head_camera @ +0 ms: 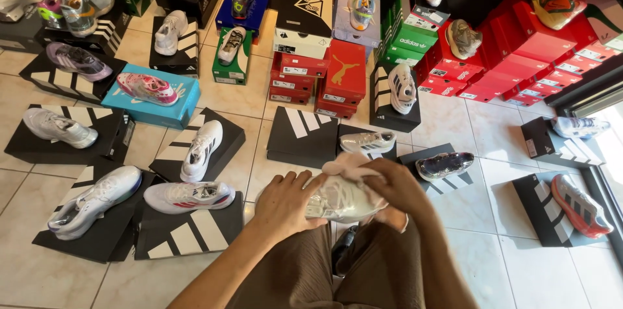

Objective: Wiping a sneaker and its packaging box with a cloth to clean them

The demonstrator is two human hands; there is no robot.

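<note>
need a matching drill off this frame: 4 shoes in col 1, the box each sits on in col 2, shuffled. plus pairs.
Column 1
1. pink patterned shoe
2. orange and grey shoe
3. white and black shoe
4. white shoe between left hand and right hand

Column 2
A. on no box, held in both hands with a pale cloth
B. upright black striped box beside the red boxes
C. light blue box
D. black striped box at far right

Pairs: 1-C, 2-D, 3-B, 4-A
</note>
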